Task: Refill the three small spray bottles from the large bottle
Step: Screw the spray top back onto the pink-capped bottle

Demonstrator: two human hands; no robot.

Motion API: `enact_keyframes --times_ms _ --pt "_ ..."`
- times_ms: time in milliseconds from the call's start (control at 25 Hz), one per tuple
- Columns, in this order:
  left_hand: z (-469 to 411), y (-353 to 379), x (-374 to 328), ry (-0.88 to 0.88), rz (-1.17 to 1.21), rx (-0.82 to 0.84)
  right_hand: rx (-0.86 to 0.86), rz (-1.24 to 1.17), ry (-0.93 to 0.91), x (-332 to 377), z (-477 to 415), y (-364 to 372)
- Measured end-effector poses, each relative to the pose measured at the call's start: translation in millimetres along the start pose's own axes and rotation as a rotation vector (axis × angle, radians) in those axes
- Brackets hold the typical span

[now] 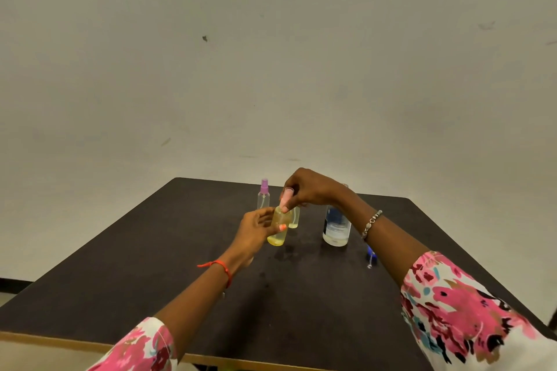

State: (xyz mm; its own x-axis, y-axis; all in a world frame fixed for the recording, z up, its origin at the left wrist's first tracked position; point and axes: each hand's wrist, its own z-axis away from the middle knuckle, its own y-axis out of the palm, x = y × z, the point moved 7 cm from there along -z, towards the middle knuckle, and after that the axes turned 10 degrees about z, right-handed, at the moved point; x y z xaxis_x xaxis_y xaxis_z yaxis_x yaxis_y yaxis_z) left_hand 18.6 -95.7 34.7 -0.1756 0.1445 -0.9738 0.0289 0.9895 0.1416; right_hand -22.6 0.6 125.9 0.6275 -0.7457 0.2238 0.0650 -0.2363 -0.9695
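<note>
Reaching out over the dark brown table (pixel 180 265), both arms stretch forward from pink flowery sleeves. The left hand (pixel 256 230) comes in from the left with its palm turned sideways. Its fingers are curled around a small clear spray bottle full of yellow liquid (pixel 279 229), and the thumb with the orange nail presses on the front of it. This bottle is tilted a little and held just above the table.

The right hand (pixel 310 188) comes down from above, wrist bent and high. Its fingertips pinch the pale pink spray top (pixel 286 197) of that same bottle, so the top sits right between the fingers.

Just behind the held bottle stands a second small bottle with yellow liquid (pixel 294 218), mostly hidden. Further back on the left stands a small clear bottle with a purple spray top (pixel 263 194), upright and apart from the hands. The large clear bottle with a dark blue label (pixel 336 227) stands upright under the right wrist. A small blue cap (pixel 371 256) lies on the table near the right forearm.
</note>
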Motion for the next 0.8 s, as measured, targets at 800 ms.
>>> enact_keyframes --times_ms 800 --pt "-1.9 -4.1 1.8 -0.037 0.026 -0.079 -0.134 -0.17 0.093 -3.8 -1.2 2.0"
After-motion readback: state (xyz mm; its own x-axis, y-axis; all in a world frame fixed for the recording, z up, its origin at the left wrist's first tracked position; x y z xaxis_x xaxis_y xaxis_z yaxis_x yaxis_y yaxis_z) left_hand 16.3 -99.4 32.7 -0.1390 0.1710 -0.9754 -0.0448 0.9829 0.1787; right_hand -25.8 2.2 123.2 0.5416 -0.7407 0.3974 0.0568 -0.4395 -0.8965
